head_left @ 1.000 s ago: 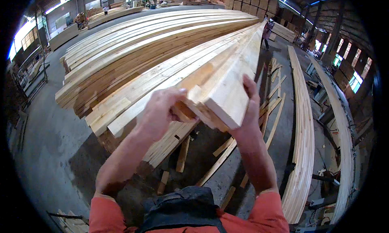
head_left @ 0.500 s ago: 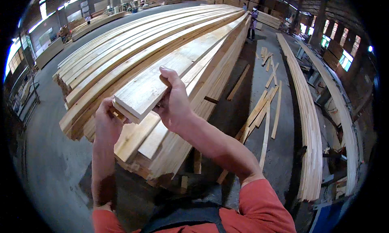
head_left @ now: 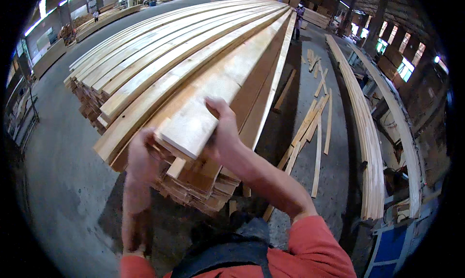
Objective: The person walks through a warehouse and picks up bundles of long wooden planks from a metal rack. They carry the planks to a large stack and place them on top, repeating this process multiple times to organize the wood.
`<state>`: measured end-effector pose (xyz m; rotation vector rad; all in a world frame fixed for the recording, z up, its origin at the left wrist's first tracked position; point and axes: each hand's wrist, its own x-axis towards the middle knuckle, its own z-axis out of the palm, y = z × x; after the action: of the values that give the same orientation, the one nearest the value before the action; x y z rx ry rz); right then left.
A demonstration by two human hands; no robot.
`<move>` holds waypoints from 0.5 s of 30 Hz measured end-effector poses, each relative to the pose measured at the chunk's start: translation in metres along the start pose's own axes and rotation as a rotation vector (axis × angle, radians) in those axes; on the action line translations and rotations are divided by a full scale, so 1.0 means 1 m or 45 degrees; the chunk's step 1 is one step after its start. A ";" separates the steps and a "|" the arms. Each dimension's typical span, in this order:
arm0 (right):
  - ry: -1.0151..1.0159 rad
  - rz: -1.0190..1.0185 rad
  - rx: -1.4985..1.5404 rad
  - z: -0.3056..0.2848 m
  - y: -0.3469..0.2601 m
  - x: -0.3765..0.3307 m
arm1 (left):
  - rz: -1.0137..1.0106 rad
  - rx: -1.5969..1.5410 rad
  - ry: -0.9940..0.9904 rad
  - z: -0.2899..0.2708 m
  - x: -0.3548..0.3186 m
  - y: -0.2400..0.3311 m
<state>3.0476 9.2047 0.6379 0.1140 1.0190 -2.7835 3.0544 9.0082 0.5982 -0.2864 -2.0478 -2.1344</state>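
Note:
A long pale wooden board (head_left: 191, 120) runs away from me over a big stack of lumber, its near end raised. A second board edge shows just under that end. My right hand (head_left: 224, 133) grips the board's right edge, thumb on top and the other fingers hidden beneath. My left hand (head_left: 143, 154), slightly blurred, is closed around the near left corner, its fingertips partly hidden. Below the raised end are the stepped ends of stacked boards (head_left: 206, 200). To the left, more long boards (head_left: 140, 94) lie side by side.
At the stack's far end stands another person (head_left: 299, 19). Loose wooden strips (head_left: 310, 123) lie scattered on the floor at right. Beyond them run a long row of pale timber (head_left: 361, 147) and a long rail-like beam (head_left: 399, 113). A blue-panelled frame (head_left: 390, 244) stands at lower right.
Both hands and the board's near end have shifted right and slightly down in the picture. More brown board surface now shows to the board's right. Both hands keep their grip.

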 end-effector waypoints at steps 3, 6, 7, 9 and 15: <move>0.056 -0.063 0.108 -0.007 0.007 -0.025 | -0.349 -0.492 -0.127 0.014 -0.011 -0.005; 0.099 -0.015 0.103 -0.038 0.016 -0.058 | -0.508 -0.685 -0.037 0.026 -0.056 -0.019; 0.101 -0.018 0.105 -0.037 0.008 -0.072 | -0.522 -0.734 -0.006 0.038 -0.067 -0.013; 0.105 -0.035 0.115 -0.036 -0.013 -0.107 | -0.459 -0.698 -0.040 0.061 -0.084 -0.008; 0.072 0.355 -0.113 -0.118 -0.129 -0.292 | -0.787 -0.866 0.204 0.233 -0.296 0.064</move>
<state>3.3107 9.4178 0.6677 0.3005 1.0486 -2.4938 3.3616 9.2350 0.5939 0.4970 -1.3607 -3.0474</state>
